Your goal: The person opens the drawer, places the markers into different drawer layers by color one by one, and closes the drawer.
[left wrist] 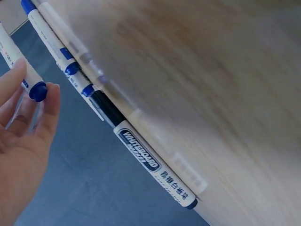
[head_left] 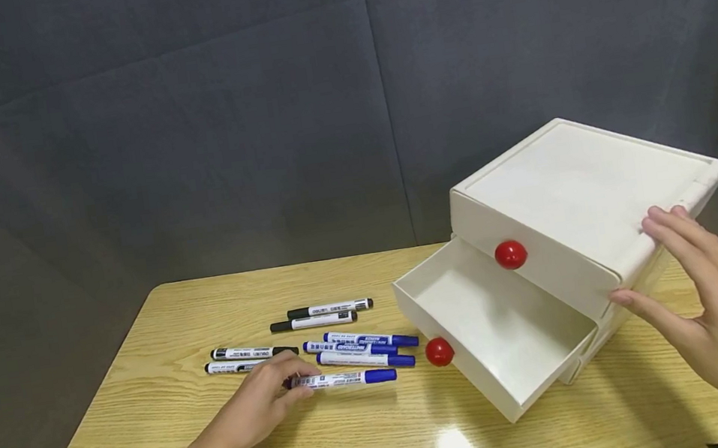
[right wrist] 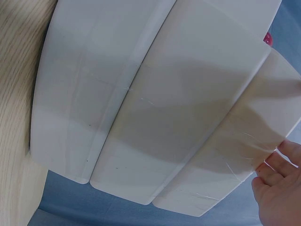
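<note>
My left hand [head_left: 261, 403] pinches a white whiteboard marker [head_left: 345, 379] with a blue cap by its end, between thumb and fingers. In the left wrist view that marker's blue end [left wrist: 38, 92] shows at the fingertips. My right hand [head_left: 717, 305] touches the right side of a white drawer unit [head_left: 592, 186], thumb at the front corner and fingertips on the top edge, fingers fairly straight. Its middle drawer [head_left: 425, 313] is pulled out and bears a red knob [head_left: 440, 352]. Above it, the top drawer [head_left: 534, 261] is closed, with another red knob [head_left: 511, 255].
Three blue-capped markers [head_left: 363, 356] lie just beyond the left hand. Two black-capped markers [head_left: 313, 321] lie farther back, and two more markers [head_left: 247, 353] lie left of them, partly behind the hand. A dark curtain [head_left: 250, 117] hangs behind the wooden table [head_left: 206, 304].
</note>
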Motion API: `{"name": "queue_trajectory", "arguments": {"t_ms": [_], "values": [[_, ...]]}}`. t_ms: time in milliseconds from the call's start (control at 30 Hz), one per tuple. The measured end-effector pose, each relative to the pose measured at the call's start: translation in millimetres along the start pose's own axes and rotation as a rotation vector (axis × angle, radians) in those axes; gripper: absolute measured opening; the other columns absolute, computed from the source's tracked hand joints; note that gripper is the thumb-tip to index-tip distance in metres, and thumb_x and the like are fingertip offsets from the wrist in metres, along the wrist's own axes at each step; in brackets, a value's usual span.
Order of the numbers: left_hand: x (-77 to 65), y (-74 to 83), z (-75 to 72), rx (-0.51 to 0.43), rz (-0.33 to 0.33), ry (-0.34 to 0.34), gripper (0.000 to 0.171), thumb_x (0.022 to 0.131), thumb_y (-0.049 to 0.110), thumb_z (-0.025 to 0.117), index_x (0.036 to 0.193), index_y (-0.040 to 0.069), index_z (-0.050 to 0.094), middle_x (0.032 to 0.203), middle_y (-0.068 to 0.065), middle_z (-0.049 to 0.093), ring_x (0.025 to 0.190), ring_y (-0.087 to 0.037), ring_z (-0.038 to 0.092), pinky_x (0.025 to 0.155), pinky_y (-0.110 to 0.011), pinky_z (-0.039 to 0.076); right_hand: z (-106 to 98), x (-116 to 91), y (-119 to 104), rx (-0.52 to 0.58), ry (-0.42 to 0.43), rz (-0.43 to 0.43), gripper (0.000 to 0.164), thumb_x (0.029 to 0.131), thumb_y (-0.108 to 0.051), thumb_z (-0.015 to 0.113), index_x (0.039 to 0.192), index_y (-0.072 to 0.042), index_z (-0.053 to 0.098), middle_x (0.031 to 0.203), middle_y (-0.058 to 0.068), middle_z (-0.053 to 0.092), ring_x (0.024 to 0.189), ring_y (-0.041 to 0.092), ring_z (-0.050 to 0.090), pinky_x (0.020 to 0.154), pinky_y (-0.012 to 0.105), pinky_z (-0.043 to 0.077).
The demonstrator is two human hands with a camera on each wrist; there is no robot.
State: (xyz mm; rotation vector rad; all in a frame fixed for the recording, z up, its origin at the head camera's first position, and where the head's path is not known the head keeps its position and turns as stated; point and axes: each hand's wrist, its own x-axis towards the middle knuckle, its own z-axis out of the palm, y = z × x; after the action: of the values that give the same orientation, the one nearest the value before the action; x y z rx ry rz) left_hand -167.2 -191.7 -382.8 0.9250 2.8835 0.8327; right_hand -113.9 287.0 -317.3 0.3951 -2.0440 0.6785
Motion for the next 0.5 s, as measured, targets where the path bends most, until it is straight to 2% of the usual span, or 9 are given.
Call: {"name": "queue_trajectory", "arguments": {"t_ms": [167, 333, 500], "values": [[5.5, 4.4, 0.2, -0.019, 0.022, 0.037, 0.022, 0.091, 0.009, 0.069, 0.113, 0.012, 0.072, 0.104, 0.005, 0.069, 0.096, -0.011, 0.063, 0.08, -0.029, 0.055, -0.3, -0.2, 0.0, 0.001, 0.0, -0.002, 0.09, 0.082, -0.072, 0.059, 0.134, 0.003, 0.059, 0.142, 0.02, 0.056, 0.144, 0.013, 0.04, 0.118, 0.013, 0.026], [10.4, 10.8, -1.3, -0.019, 0.038, 0.07, 0.023, 0.091, 0.007, 0.069, 0.113, 0.01, 0.071, 0.11, 0.001, 0.07, 0.102, -0.017, 0.066, 0.086, -0.032, 0.057, -0.3, -0.8, 0.3, -0.003, 0.004, -0.004, 0.09, 0.082, -0.071, 0.059, 0.133, 0.003, 0.059, 0.14, 0.02, 0.057, 0.144, 0.014, 0.04, 0.118, 0.013, 0.027], [13.0, 17.5, -5.3, -0.023, 0.023, 0.074, 0.023, 0.092, 0.009, 0.068, 0.115, 0.012, 0.07, 0.113, 0.001, 0.069, 0.105, -0.018, 0.066, 0.09, -0.035, 0.056, -0.4, -0.5, 0.5, -0.004, 0.006, -0.006, 0.09, 0.082, -0.071, 0.059, 0.133, 0.002, 0.059, 0.14, 0.021, 0.057, 0.144, 0.015, 0.04, 0.117, 0.012, 0.027]]}}
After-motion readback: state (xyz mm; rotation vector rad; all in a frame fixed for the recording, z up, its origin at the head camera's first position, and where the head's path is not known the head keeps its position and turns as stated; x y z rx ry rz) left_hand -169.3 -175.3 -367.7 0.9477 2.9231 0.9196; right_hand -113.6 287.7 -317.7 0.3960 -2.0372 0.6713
